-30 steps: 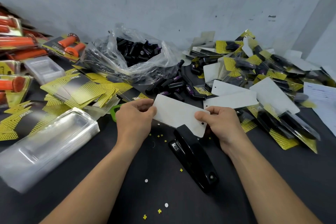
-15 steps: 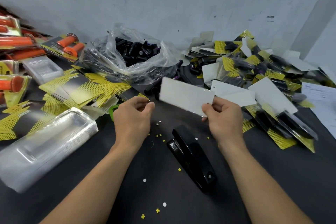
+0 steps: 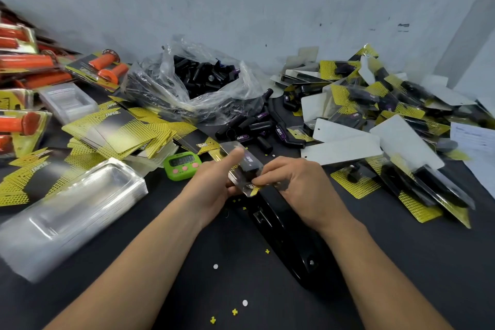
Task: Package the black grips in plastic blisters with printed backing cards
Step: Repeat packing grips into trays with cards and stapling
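Flipped over since half a second ago, the blister pack is now showing its clear front instead of its white back, and the left hand, empty then, is gripping it alongside the right hand. A black grip is lying inside its clear shell, with a yellow corner of the printed card peeking out at the near end. Behind, a crumpled plastic bag is sitting open and holding a heap of black grips, with loose grips lying on the table just in front of it. At the left a nested stack of empty blisters is lying beside a fanned heap of backing cards; at the right finished packs are piling up, some face down.

The pack's long axis is running from far left to near right, its far end pointing toward the backing cards, its near end sitting just over the head of the black stapler. The left hand is holding the pack from below, thumb stretched flat along the shell. The right hand is arching over the near end, fingertips pinching it. A green timer is standing just left of the left hand.
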`<state>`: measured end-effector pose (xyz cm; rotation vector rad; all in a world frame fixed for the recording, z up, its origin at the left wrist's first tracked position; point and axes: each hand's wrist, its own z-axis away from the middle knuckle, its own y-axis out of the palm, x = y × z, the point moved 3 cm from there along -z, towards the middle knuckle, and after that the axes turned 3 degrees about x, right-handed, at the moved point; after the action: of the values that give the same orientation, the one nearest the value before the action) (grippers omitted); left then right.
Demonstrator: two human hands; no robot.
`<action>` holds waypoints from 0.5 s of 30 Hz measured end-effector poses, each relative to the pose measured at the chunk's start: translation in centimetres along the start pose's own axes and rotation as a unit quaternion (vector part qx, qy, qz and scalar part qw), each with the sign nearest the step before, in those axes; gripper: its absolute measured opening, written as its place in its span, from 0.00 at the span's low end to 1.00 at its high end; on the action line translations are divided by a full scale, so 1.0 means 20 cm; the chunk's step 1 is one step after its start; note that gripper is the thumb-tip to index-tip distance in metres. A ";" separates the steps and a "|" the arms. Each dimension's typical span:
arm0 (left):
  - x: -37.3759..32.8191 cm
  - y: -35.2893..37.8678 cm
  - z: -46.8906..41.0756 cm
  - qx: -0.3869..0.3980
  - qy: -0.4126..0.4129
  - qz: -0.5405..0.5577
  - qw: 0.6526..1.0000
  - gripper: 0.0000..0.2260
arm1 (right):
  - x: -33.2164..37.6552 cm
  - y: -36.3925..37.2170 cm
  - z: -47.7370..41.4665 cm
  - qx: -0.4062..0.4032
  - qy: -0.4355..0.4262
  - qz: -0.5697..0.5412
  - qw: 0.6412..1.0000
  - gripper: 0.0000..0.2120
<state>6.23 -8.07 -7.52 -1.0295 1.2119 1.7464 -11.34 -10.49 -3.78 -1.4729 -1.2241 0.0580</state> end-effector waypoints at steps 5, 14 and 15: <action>0.01 0.01 0.00 -0.062 0.042 0.056 0.996 0.14 | -0.15 -0.15 0.05 -0.130 0.153 -0.005 0.980 0.06; -0.03 -0.08 -0.05 -0.097 0.107 0.081 0.986 0.14 | -0.01 -0.10 0.16 0.285 0.210 -0.058 0.933 0.33; -0.03 -0.08 -0.05 -0.099 0.112 0.081 0.985 0.15 | 0.02 -0.10 0.15 0.292 0.206 -0.046 0.933 0.32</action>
<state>8.15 -8.71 -7.69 -1.3032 1.3101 1.9484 -14.30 -8.47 -3.09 -0.8488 -0.8303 0.0414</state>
